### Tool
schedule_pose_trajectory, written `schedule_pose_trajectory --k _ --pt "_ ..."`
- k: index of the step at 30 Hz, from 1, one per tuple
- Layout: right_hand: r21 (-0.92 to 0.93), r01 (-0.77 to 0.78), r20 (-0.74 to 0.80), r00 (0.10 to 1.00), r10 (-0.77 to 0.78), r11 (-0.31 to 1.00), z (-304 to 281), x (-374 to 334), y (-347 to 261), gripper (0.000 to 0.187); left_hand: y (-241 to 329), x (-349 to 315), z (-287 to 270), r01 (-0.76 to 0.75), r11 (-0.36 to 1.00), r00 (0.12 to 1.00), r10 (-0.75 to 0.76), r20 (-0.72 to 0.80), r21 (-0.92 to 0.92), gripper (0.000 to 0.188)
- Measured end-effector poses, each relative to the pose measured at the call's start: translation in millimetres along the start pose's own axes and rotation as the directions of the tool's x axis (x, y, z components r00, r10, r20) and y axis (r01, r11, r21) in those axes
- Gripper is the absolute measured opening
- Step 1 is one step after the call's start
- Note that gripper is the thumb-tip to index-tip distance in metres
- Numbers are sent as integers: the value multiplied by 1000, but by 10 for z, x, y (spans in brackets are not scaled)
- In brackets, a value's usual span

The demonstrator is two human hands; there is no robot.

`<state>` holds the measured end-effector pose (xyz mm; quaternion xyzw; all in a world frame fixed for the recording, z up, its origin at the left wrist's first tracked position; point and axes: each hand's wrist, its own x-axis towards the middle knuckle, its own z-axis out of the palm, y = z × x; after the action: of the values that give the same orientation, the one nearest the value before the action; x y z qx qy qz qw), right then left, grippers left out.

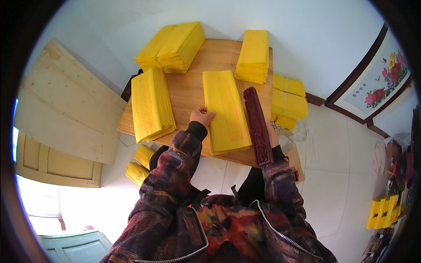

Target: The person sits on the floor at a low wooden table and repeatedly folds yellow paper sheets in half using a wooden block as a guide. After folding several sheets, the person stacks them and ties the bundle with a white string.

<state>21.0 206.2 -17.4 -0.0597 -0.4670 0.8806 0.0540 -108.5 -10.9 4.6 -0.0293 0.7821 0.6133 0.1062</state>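
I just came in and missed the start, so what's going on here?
Someone at a wooden table has their left hand at the left edge of a yellow paper stack. Their right hand holds a dark red carved block along the stack's right side. The stack shows faint red marks, and other yellow stacks lie around it on the table.

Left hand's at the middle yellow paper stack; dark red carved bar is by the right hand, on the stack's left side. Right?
Not quite: in the head view, the dark red carved bar is on the right side of the middle yellow paper stack. The left hand is at that stack and the bar is by the right hand, as stated.
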Motion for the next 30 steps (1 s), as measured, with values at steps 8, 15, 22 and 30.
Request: schedule_pose_trajectory --k 8,15,22,30 --pt "-56 -16 30 999 17 998 -204 97 150 42 -44 15 105 -235 902 933 314 -177 361 36" --pt "84 -64 34 998 62 994 -123 77 111 43 -155 186 116 -54 999 998 54 -35 6 20" --pt "-29 6 28 1000 -5 1000 -181 40 152 36 65 0 218 -357 910 915 386 -118 211 14" --pt "315 0 -94 995 32 949 -364 -73 94 37 391 -261 -274 -442 842 896 429 -115 -309 12"
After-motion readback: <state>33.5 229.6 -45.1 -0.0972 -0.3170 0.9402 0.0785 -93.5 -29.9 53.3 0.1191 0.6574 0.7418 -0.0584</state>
